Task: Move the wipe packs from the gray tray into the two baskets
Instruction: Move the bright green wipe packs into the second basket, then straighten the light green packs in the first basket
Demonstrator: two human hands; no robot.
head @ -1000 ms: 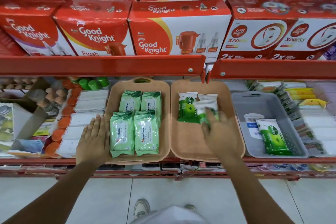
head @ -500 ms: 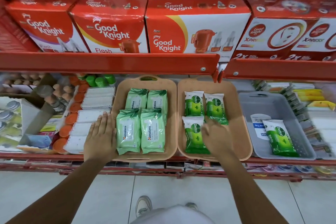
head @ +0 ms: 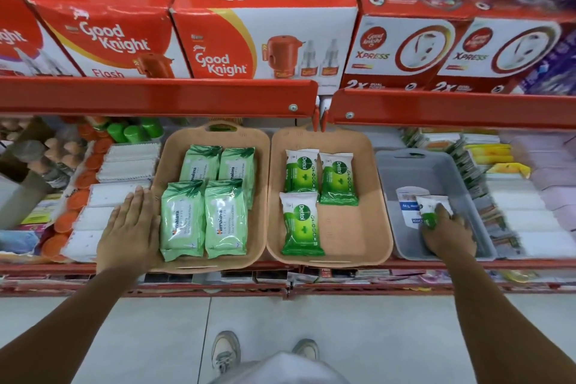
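Two tan baskets sit side by side on the shelf. The left basket (head: pixel 165 159) holds several pale green Himalaya wipe packs (head: pixel 182 218). The right basket (head: pixel 371 165) holds three green Dettol wipe packs (head: pixel 301 223). To the right stands the gray tray (head: pixel 436 168). In it my right hand (head: pixel 447 232) closes its fingers on a green Dettol pack (head: pixel 431 207), which lies over a white and blue pack (head: pixel 406 201). My left hand (head: pixel 131 227) rests flat, fingers apart, against the left basket's left rim.
A red shelf rail (head: pixel 156 97) runs just above the baskets, with Good Knight boxes (head: pixel 265 37) stacked on it. White packets (head: pixel 124 162) and orange caps lie left of the baskets. More stacked packets (head: pixel 523 206) fill the shelf right of the tray.
My right hand left the right basket, where it laid down a third Dettol pack, and moved right into the gray tray onto the green pack. My left hand stayed put.
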